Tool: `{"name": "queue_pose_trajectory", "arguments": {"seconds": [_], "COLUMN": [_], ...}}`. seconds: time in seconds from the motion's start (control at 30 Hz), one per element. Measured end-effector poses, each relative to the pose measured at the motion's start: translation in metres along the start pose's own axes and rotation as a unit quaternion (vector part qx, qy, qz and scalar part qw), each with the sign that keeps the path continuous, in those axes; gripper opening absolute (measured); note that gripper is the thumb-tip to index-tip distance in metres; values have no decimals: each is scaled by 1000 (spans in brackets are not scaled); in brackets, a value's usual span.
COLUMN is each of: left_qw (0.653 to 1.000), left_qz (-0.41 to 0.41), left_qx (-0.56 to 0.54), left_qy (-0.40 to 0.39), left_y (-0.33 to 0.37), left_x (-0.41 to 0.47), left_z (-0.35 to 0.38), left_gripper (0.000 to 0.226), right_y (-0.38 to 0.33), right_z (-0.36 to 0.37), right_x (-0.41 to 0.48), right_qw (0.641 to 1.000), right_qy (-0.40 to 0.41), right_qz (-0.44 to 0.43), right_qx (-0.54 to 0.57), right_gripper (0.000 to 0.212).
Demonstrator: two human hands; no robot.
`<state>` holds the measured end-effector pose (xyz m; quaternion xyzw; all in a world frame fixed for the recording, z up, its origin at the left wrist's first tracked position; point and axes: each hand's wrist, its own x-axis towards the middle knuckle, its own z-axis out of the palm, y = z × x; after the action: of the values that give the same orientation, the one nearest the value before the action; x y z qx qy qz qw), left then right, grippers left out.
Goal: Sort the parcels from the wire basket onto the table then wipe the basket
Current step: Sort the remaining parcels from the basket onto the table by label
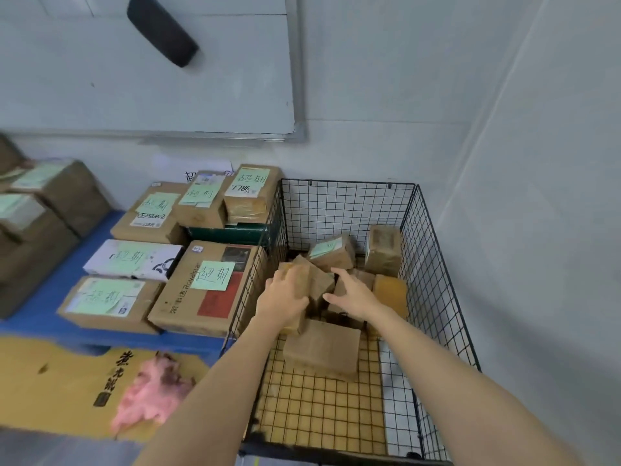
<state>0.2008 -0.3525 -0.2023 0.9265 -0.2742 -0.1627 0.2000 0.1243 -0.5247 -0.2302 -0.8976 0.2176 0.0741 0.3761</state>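
Two hands in the basket (346,210): left hand (285,297) grips a parcel (319,282) by its top, right hand (353,292) hovers spread beside it (to steady the lift, I'd say). More lie around it, and the table (30,326) sits alongside.

Black coated-wire basket (433,250); matt brown paper parcels (322,344) inside. At nine o'clock, cardboard boxes (174,297) on smooth blue surface (43,317); fluffy pink cloth (148,395).

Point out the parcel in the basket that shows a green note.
The tilted parcel at the back middle of the wire basket; the others inside show no green.
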Motion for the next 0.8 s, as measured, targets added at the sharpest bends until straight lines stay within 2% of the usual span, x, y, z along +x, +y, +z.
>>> {"name": "queue_pose_trajectory", "arguments": {"seconds": [0.27, 0.4, 0.67, 0.8], "left_qw": [999, 998, 996, 996], "left_qz": [-49, -63, -76, -77], "left_qx": [3, -11, -22, -25], "left_qy": [19, 20, 28, 23], "left_y": [-19, -23, -28, -27], "left_x": [-1, -2, 2, 5], "left_z": [32, 44, 51, 51], "left_gripper": [59, 51, 54, 54], "right_y": [0, -7, -7, -4], "right_z": [46, 64, 80, 81], "right_x": [20, 27, 32, 33], "right_qw": [999, 997, 990, 982], "right_qy": [-44, -44, -65, -70], "right_qz": [-3, -5, 36, 30], "right_qx": [5, 57, 123, 173], "right_gripper": [68, 71, 82, 85]}}
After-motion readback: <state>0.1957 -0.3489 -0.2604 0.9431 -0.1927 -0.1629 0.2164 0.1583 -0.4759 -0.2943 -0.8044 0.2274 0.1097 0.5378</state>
